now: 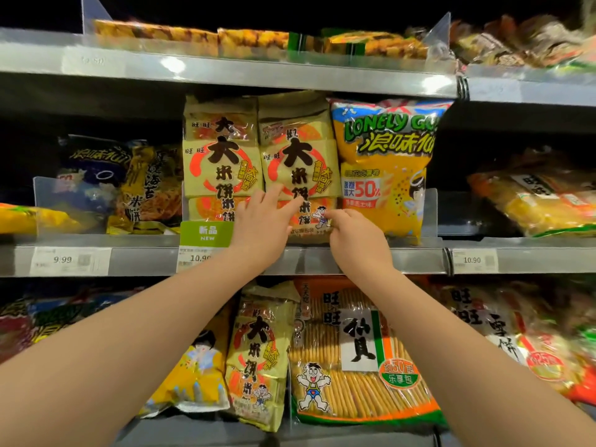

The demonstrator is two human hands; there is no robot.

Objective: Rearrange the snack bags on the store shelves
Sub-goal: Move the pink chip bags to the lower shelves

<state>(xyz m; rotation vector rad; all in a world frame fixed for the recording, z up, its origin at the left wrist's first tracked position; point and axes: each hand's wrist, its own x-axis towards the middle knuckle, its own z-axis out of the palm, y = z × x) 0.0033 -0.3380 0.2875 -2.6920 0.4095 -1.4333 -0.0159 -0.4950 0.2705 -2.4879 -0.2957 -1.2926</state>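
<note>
We take the green NEW tag (207, 233), on the front rail of the middle shelf (354, 261), as our mark. Directly above the tag stands the left rice-cracker bag (219, 162), pale yellow with a red ring and big black characters. Up and to the right of the tag stands its twin, the right rice-cracker bag (300, 159), upright and touching the first along one side.

Both our hands are on this second bag. Our left hand (263, 227), just right of the tag, lies with straight fingers spread flat on the bag's front and holds nothing. Our right hand (356, 240), farther right of the tag, has its fingers curled at the bag's lower right edge, with the thumb against it, gripping the bag there.

Farther right again from the tag, touching the gripped bag, stands the orange Lonely God bag (383, 175). A white price label (196, 258) reading 10.90 sits right under the tag. Below the tag and slightly right, on the shelf underneath, a third yellow rice-cracker bag (258, 359) stands a little tilted. Just to its right is a large clear cracker bag (361, 359).
</note>
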